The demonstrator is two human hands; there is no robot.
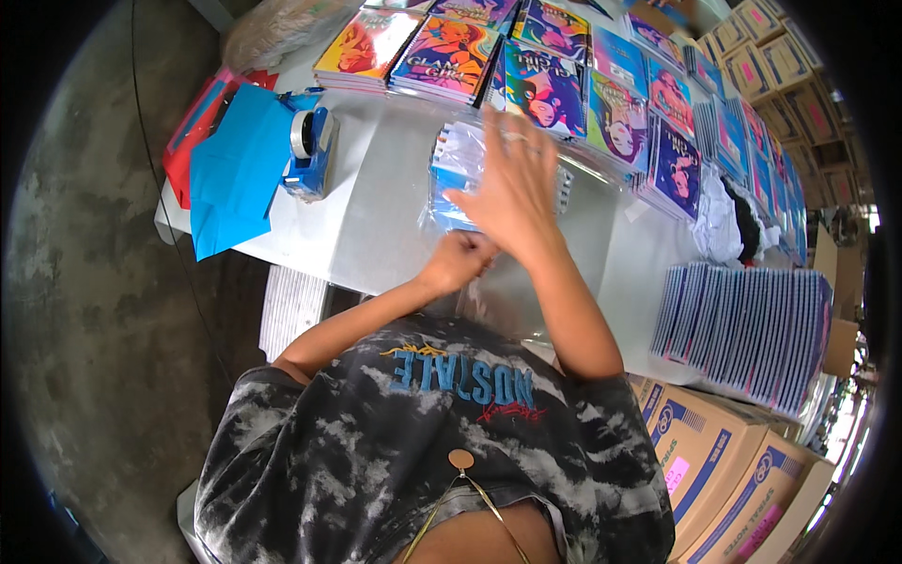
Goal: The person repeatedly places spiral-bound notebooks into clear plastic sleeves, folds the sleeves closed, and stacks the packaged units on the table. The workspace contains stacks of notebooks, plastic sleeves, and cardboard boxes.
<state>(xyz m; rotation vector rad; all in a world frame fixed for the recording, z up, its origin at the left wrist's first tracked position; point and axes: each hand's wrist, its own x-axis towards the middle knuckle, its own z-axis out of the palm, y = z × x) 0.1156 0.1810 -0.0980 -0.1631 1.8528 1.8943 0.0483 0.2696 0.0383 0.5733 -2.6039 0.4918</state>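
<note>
A small stack of spiral notebooks [451, 179], blue and white on the side that shows, lies in clear plastic [434, 209] on the table in front of me. My right hand [515, 179] rests flat across it, fingers spread, and covers much of the stack. At the stack's near edge my left hand [458, 263] is closed, fingers pinched on the loose end of the plastic. The exact grip is partly hidden by the right wrist.
A blue tape dispenser [310, 160] stands left, beside blue sheets [235, 164] and a red bag [193, 132]. Colourful notebook stacks [540, 80] line the far side. Right are a long row of spiral notebooks [742, 324] and, lower, cardboard boxes [714, 451].
</note>
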